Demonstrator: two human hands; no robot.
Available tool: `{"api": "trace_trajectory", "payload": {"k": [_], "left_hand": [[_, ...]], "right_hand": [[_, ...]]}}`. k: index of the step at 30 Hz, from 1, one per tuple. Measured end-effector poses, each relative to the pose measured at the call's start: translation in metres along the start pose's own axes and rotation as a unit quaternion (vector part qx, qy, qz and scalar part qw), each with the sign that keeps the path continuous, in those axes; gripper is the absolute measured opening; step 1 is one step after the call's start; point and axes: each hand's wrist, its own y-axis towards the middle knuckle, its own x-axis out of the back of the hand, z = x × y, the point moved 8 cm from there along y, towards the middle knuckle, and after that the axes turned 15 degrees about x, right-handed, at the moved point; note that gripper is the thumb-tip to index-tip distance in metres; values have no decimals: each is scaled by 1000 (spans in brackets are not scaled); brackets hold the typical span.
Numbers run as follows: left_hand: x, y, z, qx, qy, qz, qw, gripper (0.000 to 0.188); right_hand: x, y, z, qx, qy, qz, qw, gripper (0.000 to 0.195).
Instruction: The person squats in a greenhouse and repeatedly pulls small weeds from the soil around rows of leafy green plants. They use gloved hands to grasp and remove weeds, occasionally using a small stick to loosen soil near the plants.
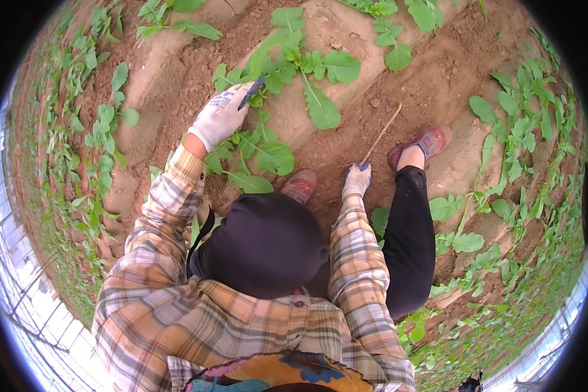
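My left hand (225,113), in a white knit work glove with blue-coated fingers, reaches in among the leaves of a leafy green plant (274,68). Its fingertips are partly hidden by the foliage, so I cannot tell whether they grip a stem. Just below that hand another leafy plant (259,154) spreads lobed leaves over the soil. My right hand (357,179), gloved the same way, is closed around one end of a thin stick (382,132). The stick slants up and to the right, above bare brown soil between the rows.
My red shoes (301,185) stand on the soil, one beside the right-hand plants. Ridged beds carry rows of green plants at left (105,127) and at right (514,127). A metal-framed structure (19,274) curves along the far left rim.
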Motion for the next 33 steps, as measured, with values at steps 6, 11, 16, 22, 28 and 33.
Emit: {"api": "trace_trajectory", "payload": {"k": [6, 11, 16, 22, 28, 33], "left_hand": [[12, -4, -5, 24, -52, -35, 998, 40], [19, -12, -24, 45, -186, -4, 981, 41], [-46, -48, -111, -115, -196, 253, 940, 43], [-205, 17, -195, -262, 92, 151, 949, 57], [-285, 80, -235, -275, 269, 171, 907, 67], [-300, 76, -240, -299, 253, 182, 902, 35]], "right_hand": [[3, 6, 4, -56, -49, 75, 994, 35], [17, 3, 11, -48, -121, 14, 991, 35], [8, -1, 10, -103, 241, -36, 964, 11], [47, 41, 16, 25, 134, -137, 981, 19], [60, 39, 34, 33, 142, -136, 980, 19], [36, 30, 14, -76, 279, -46, 956, 7]]}}
